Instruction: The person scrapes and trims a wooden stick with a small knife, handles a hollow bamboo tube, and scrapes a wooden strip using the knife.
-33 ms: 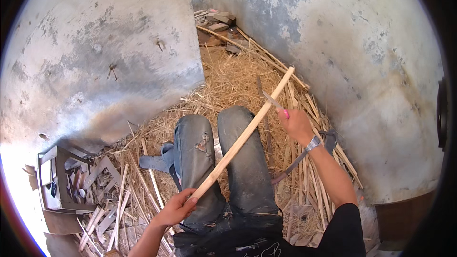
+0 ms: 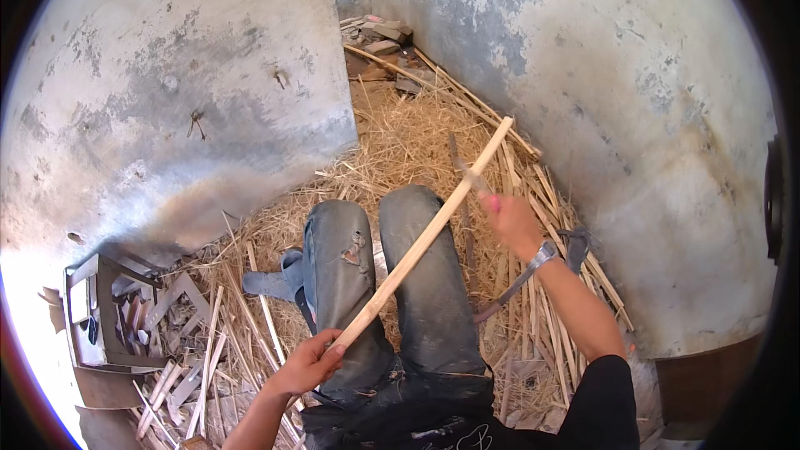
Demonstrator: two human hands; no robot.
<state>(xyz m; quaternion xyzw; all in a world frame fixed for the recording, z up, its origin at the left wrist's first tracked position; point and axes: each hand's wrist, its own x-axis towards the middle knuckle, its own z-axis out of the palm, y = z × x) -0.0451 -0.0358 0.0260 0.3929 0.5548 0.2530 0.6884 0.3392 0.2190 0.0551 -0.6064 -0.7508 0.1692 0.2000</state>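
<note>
A pale wooden strip (image 2: 422,243) slants across my thighs, its near end low on the left and its far end raised to the right. My left hand (image 2: 309,362) is closed around the near end. My right hand (image 2: 511,221), with a metal watch (image 2: 544,253) at the wrist, grips a knife (image 2: 472,176) with a pink handle. Its blade, blurred by motion, lies against the strip's upper part. Beyond the blade, a dark flat bar (image 2: 455,147) stands up from the shavings.
Wood shavings (image 2: 408,129) cover the floor ahead of my knees. Long wooden strips (image 2: 533,317) lie along the right wall (image 2: 633,117). At left, a dark frame (image 2: 102,317) stands beside wood scraps. Stone or brick pieces (image 2: 382,33) are piled in the far corner.
The knife and my right hand have shifted slightly down along the wooden strip, and the blade is now blurred. My left hand stays in place on the near end.
</note>
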